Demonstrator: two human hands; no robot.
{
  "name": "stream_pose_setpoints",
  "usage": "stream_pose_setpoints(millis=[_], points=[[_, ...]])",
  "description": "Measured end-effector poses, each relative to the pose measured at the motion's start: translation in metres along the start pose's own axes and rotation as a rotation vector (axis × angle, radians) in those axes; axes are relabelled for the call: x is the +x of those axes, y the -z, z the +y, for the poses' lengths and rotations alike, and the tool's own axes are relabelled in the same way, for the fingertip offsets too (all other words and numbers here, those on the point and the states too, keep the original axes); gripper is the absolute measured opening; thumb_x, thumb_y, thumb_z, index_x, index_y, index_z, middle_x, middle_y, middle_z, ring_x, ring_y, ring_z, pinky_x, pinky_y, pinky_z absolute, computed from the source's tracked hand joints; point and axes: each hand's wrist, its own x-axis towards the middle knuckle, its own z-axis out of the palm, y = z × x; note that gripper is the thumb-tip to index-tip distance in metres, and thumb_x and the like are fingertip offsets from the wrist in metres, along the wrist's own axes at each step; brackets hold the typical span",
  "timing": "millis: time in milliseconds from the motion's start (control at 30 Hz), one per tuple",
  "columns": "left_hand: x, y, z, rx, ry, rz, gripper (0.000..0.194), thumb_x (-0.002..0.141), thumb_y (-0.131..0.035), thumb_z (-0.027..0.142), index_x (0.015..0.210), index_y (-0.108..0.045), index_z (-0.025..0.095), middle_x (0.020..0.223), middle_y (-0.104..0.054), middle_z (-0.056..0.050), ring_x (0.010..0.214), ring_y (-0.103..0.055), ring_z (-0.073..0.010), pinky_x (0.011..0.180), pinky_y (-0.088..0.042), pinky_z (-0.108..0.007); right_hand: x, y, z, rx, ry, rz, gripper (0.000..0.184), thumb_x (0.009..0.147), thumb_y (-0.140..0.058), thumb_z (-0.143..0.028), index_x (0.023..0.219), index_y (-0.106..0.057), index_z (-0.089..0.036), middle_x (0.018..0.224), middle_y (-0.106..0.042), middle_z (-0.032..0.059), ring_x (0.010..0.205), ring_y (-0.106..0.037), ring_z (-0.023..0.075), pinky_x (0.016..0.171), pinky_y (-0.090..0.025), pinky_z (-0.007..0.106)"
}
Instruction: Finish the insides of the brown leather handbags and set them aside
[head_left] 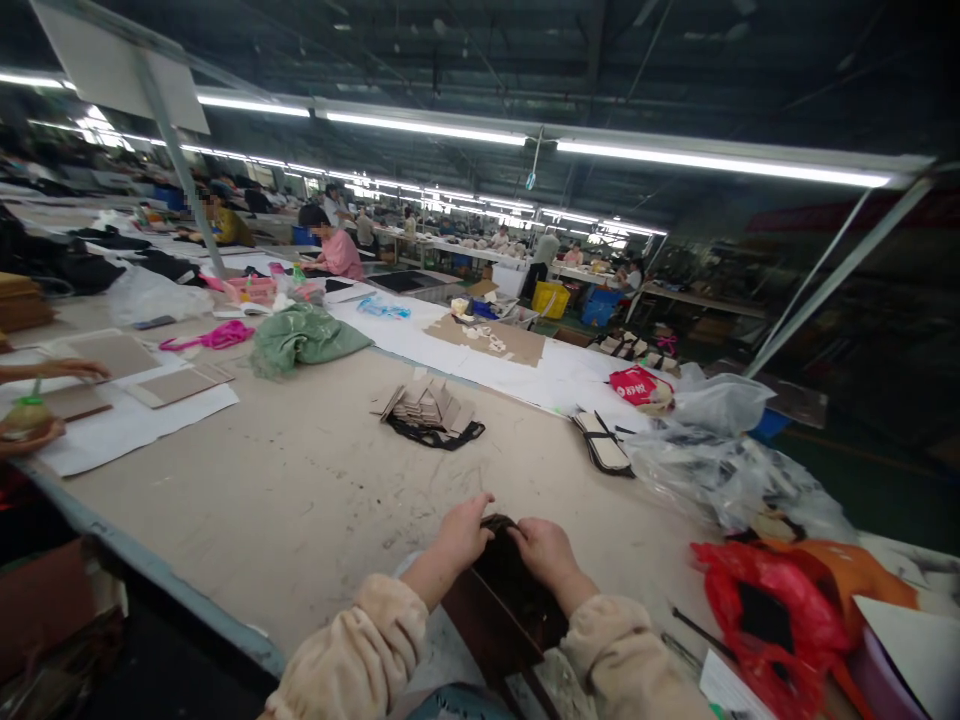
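While grey-brown pieces [431, 408] sit mid-frame, our left hand [457, 535] and right hand [553, 558] pinch a dark brown item [510, 590] — lower centre.

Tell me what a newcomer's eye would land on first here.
Probably the glaring tube lights slanting across the top, then the bright red plastic bag at lower right. Closer in, at bottom centre, the left hand and right hand pinch a dark brown item.

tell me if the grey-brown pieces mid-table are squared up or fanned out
Fanned out: the grey-brown pieces overlap unevenly, with corners poking out at different angles above the black material.
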Motion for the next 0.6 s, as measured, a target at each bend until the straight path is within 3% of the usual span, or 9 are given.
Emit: stream_pose_setpoints(millis=[133,233,367,600], points=[[-0.001,0.001,0.003,0.055,-0.089,0.023,0.023,0.073,-0.055,0.019,0.095,-0.052,0.024,0.116,-0.051,0.001,0.100,-0.051,-0.0133,0.082,-0.038,-0.022,0.000,0.001,-0.002,0.032,-0.025,-0.022,0.037,0.088,-0.034,-0.040,0.075,-0.064,-0.022,0.078,-0.067,0.0042,0.073,-0.059,0.0152,0.060,-0.033,0.024],[0.001,-0.001,0.004,0.111,-0.137,0.012,0.009,0.075,-0.054,0.024,0.084,-0.056,0.022,0.109,-0.055,0.000,0.094,-0.053,-0.0130,0.079,-0.039,-0.022,-0.001,0.000,-0.002,0.044,-0.038,-0.032,0.040,0.088,-0.032,-0.041,0.076,-0.065,-0.022,0.079,-0.067,0.0056,0.075,-0.059,0.0162,0.061,-0.034,0.024],[0.006,-0.005,0.006,0.202,-0.104,-0.018,0.014,0.080,-0.047,0.028,0.082,-0.059,0.022,0.088,-0.063,-0.001,0.084,-0.056,-0.0138,0.072,-0.039,-0.024,-0.004,-0.001,-0.004,0.062,-0.048,-0.019,0.039,0.088,-0.033,-0.040,0.078,-0.065,-0.021,0.081,-0.068,0.0065,0.076,-0.060,0.0168,0.063,-0.035,0.024],[0.012,-0.002,0.016,0.293,-0.018,-0.030,0.017,0.081,-0.048,0.031,0.084,-0.061,0.021,0.087,-0.066,-0.003,0.085,-0.059,-0.0162,0.071,-0.039,-0.025,-0.008,0.000,-0.006,0.102,-0.056,0.009,0.036,0.087,-0.035,-0.039,0.079,-0.065,-0.020,0.081,-0.068,0.0070,0.076,-0.061,0.0179,0.062,-0.037,0.025]])
